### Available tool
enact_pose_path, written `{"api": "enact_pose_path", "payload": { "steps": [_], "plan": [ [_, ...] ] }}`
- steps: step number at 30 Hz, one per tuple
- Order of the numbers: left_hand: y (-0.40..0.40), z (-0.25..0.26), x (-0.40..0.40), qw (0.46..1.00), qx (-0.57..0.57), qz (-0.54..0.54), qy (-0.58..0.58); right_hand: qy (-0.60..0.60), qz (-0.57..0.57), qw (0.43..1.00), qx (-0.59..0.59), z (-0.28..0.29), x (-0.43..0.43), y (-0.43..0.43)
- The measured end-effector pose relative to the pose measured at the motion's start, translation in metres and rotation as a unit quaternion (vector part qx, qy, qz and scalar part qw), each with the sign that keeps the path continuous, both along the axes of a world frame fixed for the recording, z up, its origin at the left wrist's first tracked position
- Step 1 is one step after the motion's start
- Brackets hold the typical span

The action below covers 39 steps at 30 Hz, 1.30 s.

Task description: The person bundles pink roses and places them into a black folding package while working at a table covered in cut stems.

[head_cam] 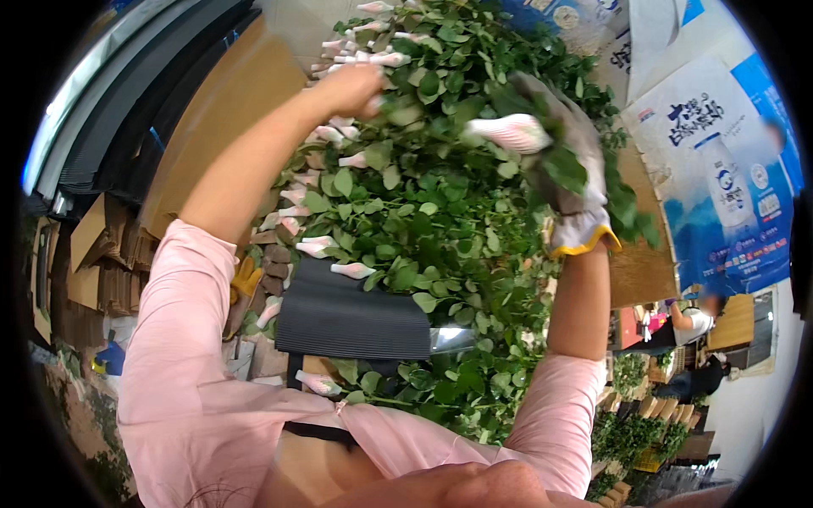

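Observation:
My left hand is bare and blurred, over the sleeved rose heads and leaves at the upper left of the pile. Whether it grips a stem cannot be told. My right hand wears a grey-white work glove with a yellow-edged cuff. It holds a rose whose bud is wrapped in white ribbed netting, pointing left; leaves hide most of its fingers. Below both hands spreads a large heap of leafy rose stems, their netted pale-pink buds mostly along the left side.
A stack of black corrugated sheets lies near my chest. Nearby are a yellow glove, cardboard pieces and black panels on the left. A printed blue-and-white carton sheet stands right. Two people are farther off.

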<state>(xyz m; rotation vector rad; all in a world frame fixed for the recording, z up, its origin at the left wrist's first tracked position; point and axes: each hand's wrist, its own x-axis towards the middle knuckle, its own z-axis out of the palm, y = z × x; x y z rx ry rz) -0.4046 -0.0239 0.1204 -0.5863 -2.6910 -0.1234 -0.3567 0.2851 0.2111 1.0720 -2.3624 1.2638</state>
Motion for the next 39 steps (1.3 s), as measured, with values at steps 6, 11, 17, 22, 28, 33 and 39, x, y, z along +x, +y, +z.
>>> {"api": "enact_pose_path", "payload": {
  "steps": [6,11,17,22,28,33,39],
  "plan": [
    [0.009,0.042,0.001,0.966,0.085,-0.242,-0.010,0.147,-0.040,0.930,0.336,-0.055,-0.049,-0.067],
    [0.001,-0.078,0.017,0.958,0.115,0.067,-0.253,-0.047,-0.090,0.983,-0.152,0.021,-0.026,-0.005],
    [0.026,-0.133,0.010,0.984,0.069,0.036,-0.160,-0.119,0.037,0.958,-0.259,0.048,0.023,0.011],
    [0.041,-0.006,0.021,0.944,0.254,-0.210,0.004,-0.137,0.129,0.975,-0.120,-0.049,-0.016,-0.047],
    [0.022,-0.008,-0.012,0.943,0.263,-0.198,-0.056,-0.298,0.063,0.939,-0.162,-0.067,-0.050,-0.013],
    [-0.046,-0.147,-0.040,0.981,0.043,0.187,-0.030,-0.141,-0.024,0.969,-0.201,0.015,-0.002,0.062],
    [-0.017,-0.119,0.018,0.987,-0.024,0.151,-0.046,-0.068,-0.010,0.964,-0.257,0.067,0.062,0.073]
  ]
}}
